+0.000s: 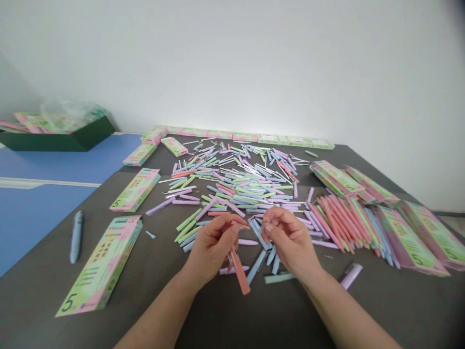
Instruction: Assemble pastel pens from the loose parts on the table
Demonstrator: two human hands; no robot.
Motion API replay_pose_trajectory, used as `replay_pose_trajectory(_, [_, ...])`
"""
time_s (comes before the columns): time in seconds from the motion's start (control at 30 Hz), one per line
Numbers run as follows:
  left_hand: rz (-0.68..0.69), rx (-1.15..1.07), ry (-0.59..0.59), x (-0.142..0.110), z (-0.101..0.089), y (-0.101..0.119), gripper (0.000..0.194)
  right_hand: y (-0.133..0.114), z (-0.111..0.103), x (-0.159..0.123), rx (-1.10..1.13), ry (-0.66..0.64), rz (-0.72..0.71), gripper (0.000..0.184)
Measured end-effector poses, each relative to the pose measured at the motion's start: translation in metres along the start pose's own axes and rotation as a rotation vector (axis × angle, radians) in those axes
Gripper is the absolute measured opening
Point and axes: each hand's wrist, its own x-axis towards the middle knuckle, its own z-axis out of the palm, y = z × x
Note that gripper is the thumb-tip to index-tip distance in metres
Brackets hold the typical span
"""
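Pink pen barrel (240,271) is held in the left hand (210,247), close to but apart from the right hand (290,237), where a small unclear piece is pinched; many loose pen parts (232,184) are left heaped on the bench (174,320), while ranked pens (337,223) are laid at right.

**Colour key, relative to the heap.** Centre: heap of pen parts (232,186) in coral, lilac, sky blue, mint green and white. Just below the heap: coral pen barrel (240,271). Left of the heap: powder-blue pen (76,237); pen box (100,266) patterned in blended patches of mint green, pale yellow and pink, with a dark numeral 5. Right of the heap: lilac pen barrel (351,276); fanned pen barrels (337,225) in coral, lilac and blue. Under the heap: charcoal-grey counter (203,320). Far left of the heap: dark green tray (83,135); mid-blue panel (36,228). Behind the heap: white wall (232,58).
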Motion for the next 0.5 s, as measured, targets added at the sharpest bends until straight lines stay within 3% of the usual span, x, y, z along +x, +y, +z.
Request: replay_pose_trajectory(0.5, [0.015,0.069,0.053,-0.001,0.0031,0.001,0.024,-0.003,0.0067,-0.0054,-0.065,-0.058,0.056,0.014])
